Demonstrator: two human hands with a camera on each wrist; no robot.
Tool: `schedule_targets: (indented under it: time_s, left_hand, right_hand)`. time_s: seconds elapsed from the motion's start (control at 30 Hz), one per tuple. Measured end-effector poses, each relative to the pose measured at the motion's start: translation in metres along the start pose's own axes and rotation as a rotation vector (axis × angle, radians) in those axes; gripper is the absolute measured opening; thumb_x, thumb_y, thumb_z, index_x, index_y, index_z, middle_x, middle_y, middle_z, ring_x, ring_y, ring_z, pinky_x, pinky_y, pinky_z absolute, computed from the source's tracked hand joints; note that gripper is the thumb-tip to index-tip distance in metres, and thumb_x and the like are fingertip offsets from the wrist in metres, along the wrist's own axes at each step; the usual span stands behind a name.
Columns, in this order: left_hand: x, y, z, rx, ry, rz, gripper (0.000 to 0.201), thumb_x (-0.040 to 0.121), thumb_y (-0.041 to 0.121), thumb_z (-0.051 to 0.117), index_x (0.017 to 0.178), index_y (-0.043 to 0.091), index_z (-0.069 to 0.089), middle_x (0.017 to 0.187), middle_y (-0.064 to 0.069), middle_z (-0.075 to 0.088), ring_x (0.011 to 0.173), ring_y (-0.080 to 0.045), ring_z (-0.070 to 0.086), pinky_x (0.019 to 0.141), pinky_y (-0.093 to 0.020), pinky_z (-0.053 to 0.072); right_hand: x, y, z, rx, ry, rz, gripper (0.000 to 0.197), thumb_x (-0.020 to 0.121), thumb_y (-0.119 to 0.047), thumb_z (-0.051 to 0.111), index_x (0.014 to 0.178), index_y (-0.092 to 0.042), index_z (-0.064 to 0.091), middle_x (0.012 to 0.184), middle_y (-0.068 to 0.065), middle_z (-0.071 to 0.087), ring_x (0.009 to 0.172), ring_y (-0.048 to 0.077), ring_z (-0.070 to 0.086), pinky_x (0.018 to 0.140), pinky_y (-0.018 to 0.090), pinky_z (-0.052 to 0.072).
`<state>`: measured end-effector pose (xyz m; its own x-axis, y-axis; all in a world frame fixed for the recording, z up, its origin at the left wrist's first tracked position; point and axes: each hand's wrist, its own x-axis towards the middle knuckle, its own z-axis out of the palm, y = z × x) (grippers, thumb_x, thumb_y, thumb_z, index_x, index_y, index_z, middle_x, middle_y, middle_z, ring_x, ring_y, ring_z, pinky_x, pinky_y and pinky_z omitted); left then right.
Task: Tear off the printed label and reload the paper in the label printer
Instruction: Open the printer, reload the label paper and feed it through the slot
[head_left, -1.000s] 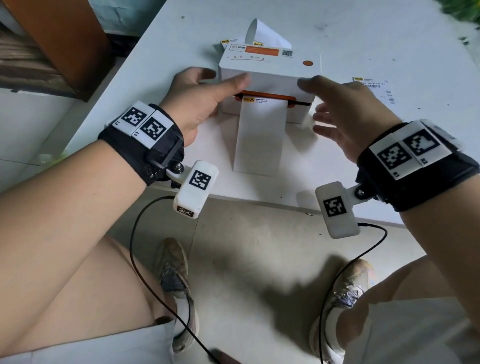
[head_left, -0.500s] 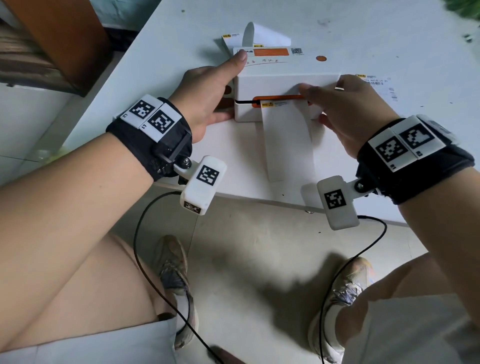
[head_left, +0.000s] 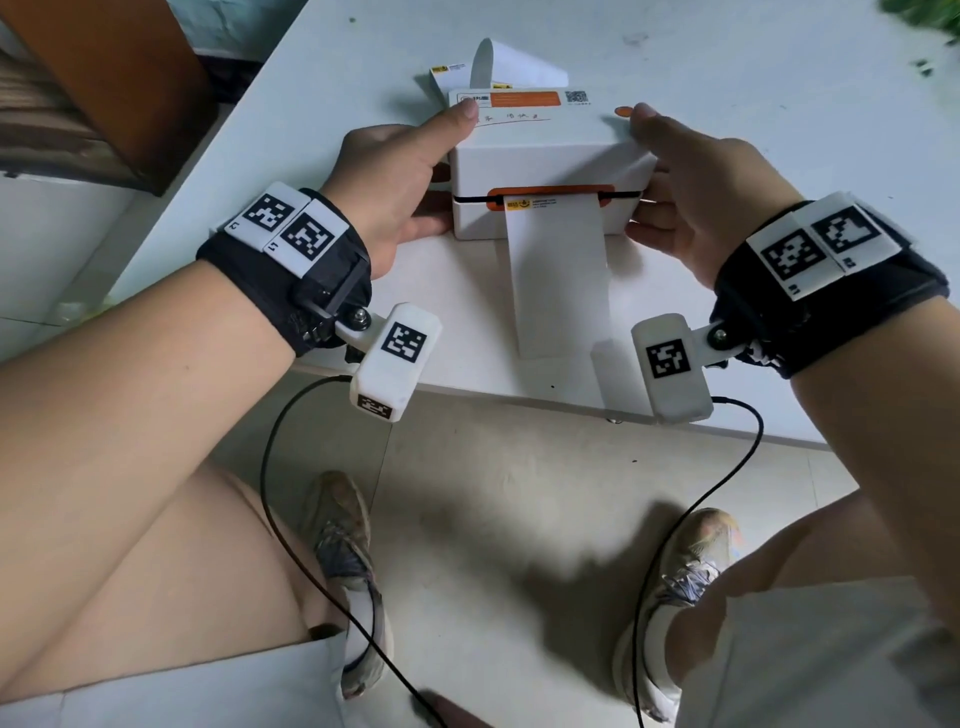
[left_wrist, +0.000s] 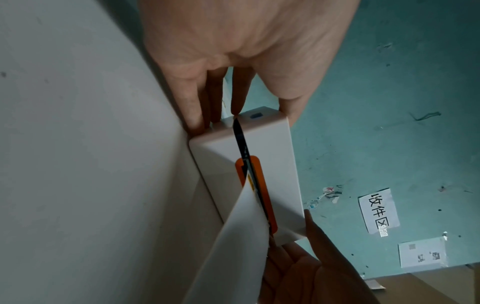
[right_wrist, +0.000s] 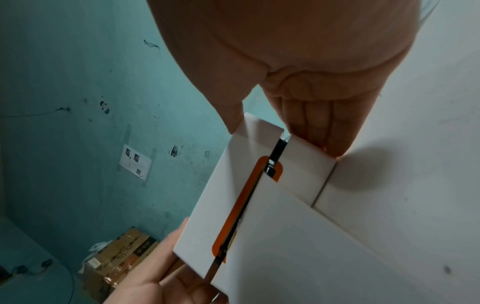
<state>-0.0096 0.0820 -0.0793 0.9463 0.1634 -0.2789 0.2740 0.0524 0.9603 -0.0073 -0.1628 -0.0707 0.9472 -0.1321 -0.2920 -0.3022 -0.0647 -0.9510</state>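
Located the label printer standing on the white surface, near the front edge and between both hands. Found the left hand grasping the left end of the housing, with the thumb laid on the top cover and the fingers against the side wall down by the surface. Found the right hand grasping the right end in the mirrored way, thumb on the top cover and fingers along the side.

Noted the printed label hanging out of the orange slot and lying flat on the surface toward the front edge. Confirmed it untorn and touched by neither hand. Noted a dark seam between cover and base in both wrist views; could not tell whether the cover was unlatched or merely closed. Observed a curl of white paper behind the printer; could not tell whether it fed into the rear.

Judged the task to be at an early stage:
- Tearing off: not done.
- Opening the cover: possibly in hand, going by the two-sided grasp.
- Reloading the paper and closing up: not done.
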Motion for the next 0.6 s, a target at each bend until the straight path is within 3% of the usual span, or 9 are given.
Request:
schedule_targets:
  time_s: [0.13,0.2,0.3,0.37,0.5,0.6]
  left_hand:
    - [0.0012,-0.0031,0.0017,0.012,0.008,0.005,0.021,0.096,0.037,0.084,0.091,0.019,0.075,0.084,0.007,0.085,0.081,-0.012,0.083,0.081,-0.036,0.071]
    - [0.0023,-0.0034,0.0011,0.009,0.009,0.01,0.021,0.095,0.036,0.085,0.088,0.019,0.076,0.084,0.007,0.085,0.086,-0.014,0.084,0.085,-0.039,0.071]
    - [0.0049,-0.0033,-0.0012,0.003,0.013,0.011,0.022,0.09,0.038,0.089,0.09,0.02,0.078,0.103,-0.001,0.087,0.106,-0.023,0.084,0.095,-0.048,0.068]
    - [0.006,-0.0031,-0.0025,0.002,0.02,0.012,0.025,0.088,0.04,0.091,0.092,0.02,0.077,0.113,-0.005,0.086,0.111,-0.025,0.082,0.097,-0.05,0.068]
    - [0.0034,-0.0033,-0.0029,0.004,-0.009,0.011,0.025,0.094,0.039,0.086,0.104,0.016,0.078,0.102,-0.002,0.086,0.103,-0.021,0.084,0.093,-0.042,0.069]
    - [0.0028,-0.0035,-0.002,0.002,-0.023,0.012,0.025,0.096,0.041,0.084,0.102,0.017,0.081,0.098,0.003,0.087,0.098,-0.016,0.084,0.089,-0.038,0.07]
  right_hand:
    - [0.0,0.0013,-0.0035,0.022,-0.015,-0.003,0.04,0.091,-0.046,0.078,0.123,-0.021,0.078,0.114,0.004,0.083,0.098,0.021,0.083,0.1,0.039,0.062]
    - [0.0001,0.002,-0.0039,0.029,-0.021,-0.003,0.041,0.091,-0.045,0.079,0.124,-0.021,0.077,0.115,0.004,0.083,0.099,0.021,0.083,0.101,0.039,0.062]
    - [0.0007,0.0018,-0.0034,0.032,-0.025,0.001,0.041,0.091,-0.046,0.079,0.124,-0.021,0.077,0.114,0.002,0.083,0.098,0.02,0.083,0.102,0.04,0.061]
    - [0.0006,0.0023,-0.0031,0.032,-0.026,0.005,0.041,0.091,-0.047,0.078,0.124,-0.023,0.077,0.114,0.001,0.083,0.098,0.019,0.083,0.103,0.039,0.061]
    - [0.0009,0.0022,-0.003,0.025,-0.018,0.029,0.035,0.092,-0.049,0.073,0.118,-0.027,0.079,0.118,0.003,0.082,0.101,0.02,0.082,0.103,0.039,0.06]
    - [0.001,-0.0017,-0.0065,0.025,-0.015,0.058,0.032,0.098,-0.051,0.066,0.113,-0.026,0.079,0.118,0.006,0.082,0.102,0.023,0.082,0.1,0.041,0.062]
